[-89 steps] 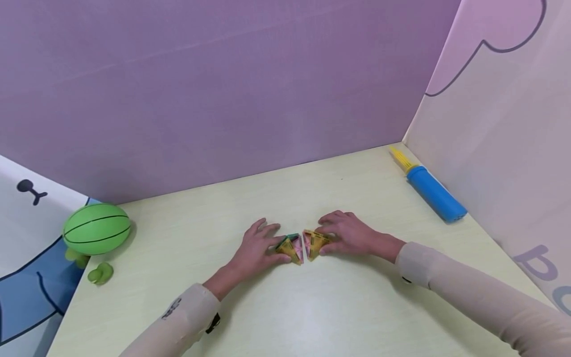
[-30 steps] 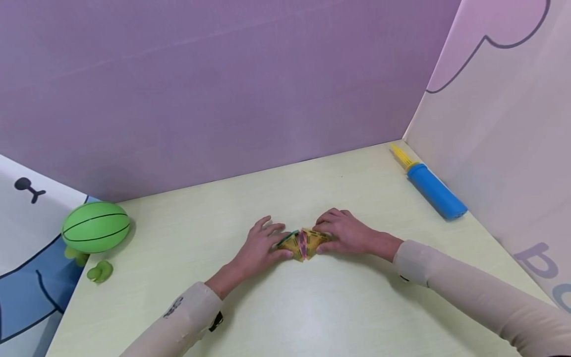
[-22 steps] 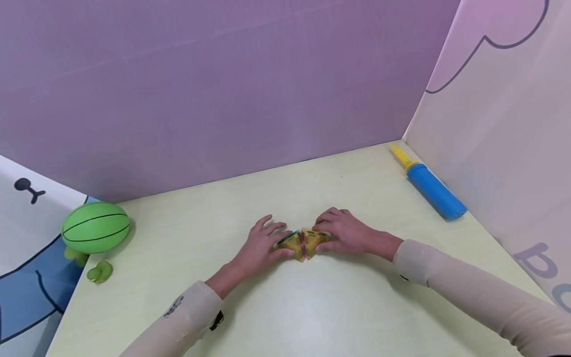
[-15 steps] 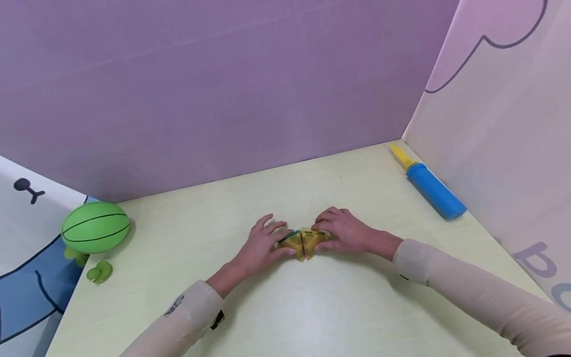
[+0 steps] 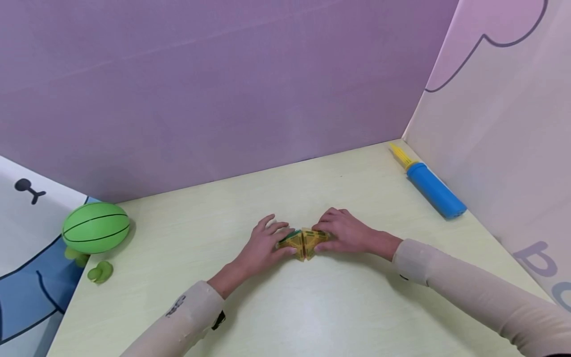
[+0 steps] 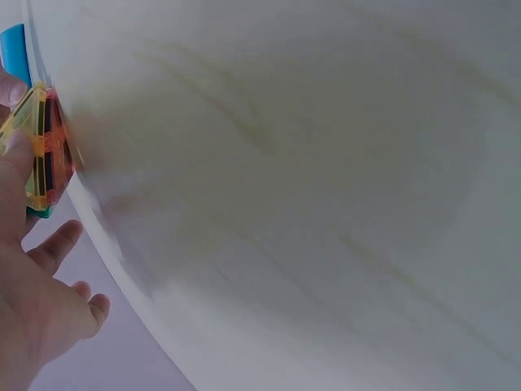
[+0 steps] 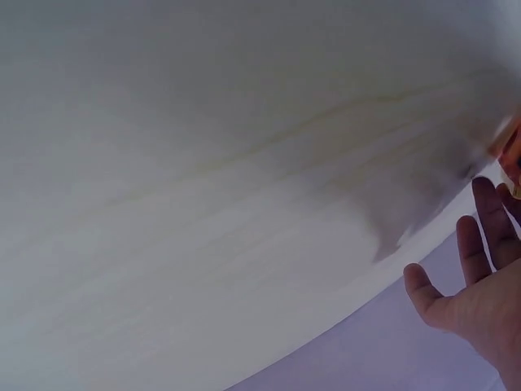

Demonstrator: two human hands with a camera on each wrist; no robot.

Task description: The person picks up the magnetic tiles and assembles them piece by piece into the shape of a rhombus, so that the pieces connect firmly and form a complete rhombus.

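Note:
Near the middle of the table, two small pyramids built of translucent magnetic tiles stand side by side, their inner faces touching or nearly so. My left hand (image 5: 258, 252) pinches the left tile pyramid (image 5: 293, 241), yellow with a green edge, between thumb and index finger; its other fingers spread away. The right tile pyramid (image 5: 312, 241), also yellow, is pinched by my right hand (image 5: 349, 232). In the left wrist view, the tile pyramid (image 6: 50, 151) shows yellow and red-orange faces. Only an orange corner of the tile pyramid (image 7: 511, 159) appears in the right wrist view.
A green ball (image 5: 96, 228) with black lines sits at the table's left edge, a small green toy (image 5: 100, 272) in front of it. A blue hand pump (image 5: 434, 191) with a yellow nozzle lies at the right. A purple wall (image 5: 214, 99) rises behind the pale table (image 5: 312, 307).
Three seconds ago a gap with pink faces showed between the two pyramids. Both hands have brought them together, and the gap has narrowed to a thin seam. Over the last half second, little has moved.

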